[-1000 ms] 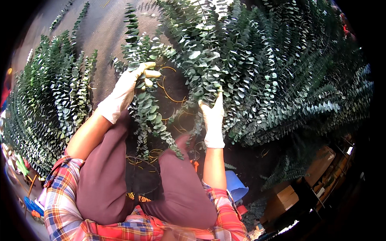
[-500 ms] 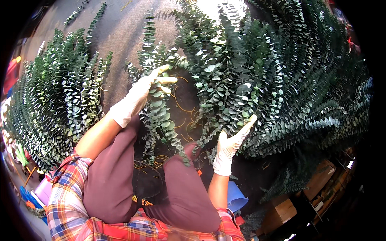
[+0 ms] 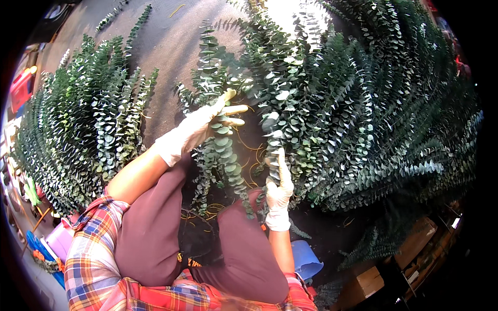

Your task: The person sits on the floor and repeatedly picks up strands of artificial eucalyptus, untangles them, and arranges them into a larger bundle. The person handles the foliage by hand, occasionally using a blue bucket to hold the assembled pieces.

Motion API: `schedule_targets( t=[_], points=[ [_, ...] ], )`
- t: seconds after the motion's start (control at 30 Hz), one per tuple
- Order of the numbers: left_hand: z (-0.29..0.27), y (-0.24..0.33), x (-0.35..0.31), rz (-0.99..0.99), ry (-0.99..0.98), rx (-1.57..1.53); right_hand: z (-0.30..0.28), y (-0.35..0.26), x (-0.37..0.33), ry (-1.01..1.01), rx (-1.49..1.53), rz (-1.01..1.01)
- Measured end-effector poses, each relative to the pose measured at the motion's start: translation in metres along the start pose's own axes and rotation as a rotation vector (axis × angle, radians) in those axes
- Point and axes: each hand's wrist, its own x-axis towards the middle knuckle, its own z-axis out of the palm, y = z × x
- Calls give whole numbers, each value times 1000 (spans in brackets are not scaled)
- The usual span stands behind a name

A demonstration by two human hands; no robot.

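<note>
My left hand [image 3: 199, 127], in a pale glove, holds a small bunch of eucalyptus stems [image 3: 226, 153] above my lap. Its fingers reach across the stems, and the leafy ends hang past my knee. My right hand [image 3: 280, 189], gloved too, has a eucalyptus stem [image 3: 272, 132] between thumb and fingers, at the left edge of a large pile of eucalyptus [image 3: 332, 109]. Leaves partly hide that grip.
Another eucalyptus heap [image 3: 88, 114] lies to the left on the dark table [image 3: 171, 57]. Yellow rubber bands [image 3: 251, 147] are strewn between the hands. A blue container [image 3: 307, 259] is beside my right forearm, a purple container [image 3: 59, 241] at lower left, and cardboard boxes [image 3: 370, 282] at lower right.
My right hand has moved left from the large pile's front, going from open to closed on a stem. My left hand keeps its bunch; the whole view has shifted slightly.
</note>
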Motion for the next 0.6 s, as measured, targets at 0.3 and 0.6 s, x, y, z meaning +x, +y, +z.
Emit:
schedule_targets(
  t=[0.3,0.6],
  points=[
    [13,2,-6,-17,-29,-276,35,9,-18,-254,128,140],
    [15,-5,-3,20,100,-30,37,26,-18,-416,245,155]
  ],
)
